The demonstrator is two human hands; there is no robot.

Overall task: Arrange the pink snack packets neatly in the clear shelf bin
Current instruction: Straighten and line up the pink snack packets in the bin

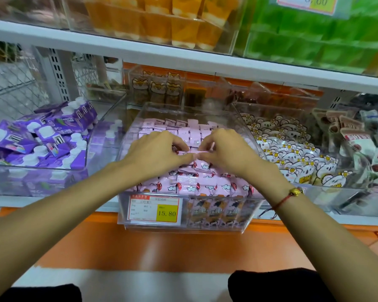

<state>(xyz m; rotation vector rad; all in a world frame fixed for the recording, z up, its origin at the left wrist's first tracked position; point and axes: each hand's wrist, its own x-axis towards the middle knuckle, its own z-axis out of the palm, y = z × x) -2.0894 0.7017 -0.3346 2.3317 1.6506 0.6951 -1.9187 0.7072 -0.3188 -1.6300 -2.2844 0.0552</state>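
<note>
A clear shelf bin (184, 106) stands in the middle of the shelf, filled with several pink snack packets (191, 182). Rows at the back show their plain pink backs; those at the front show printed faces. Both hands reach into the bin's middle. My left hand (156, 151) and my right hand (226, 148) meet fingertip to fingertip, and together they pinch one pink packet (190, 151) lying across the pile. The palms hide the packets under them.
A bin of purple cartons (42, 138) stands to the left, a bin of white bear-print packets (290, 153) to the right. A price tag reading 15.80 (154, 210) hangs on the bin's front. An upper shelf board (183, 59) overhangs. An orange ledge (162, 245) runs below.
</note>
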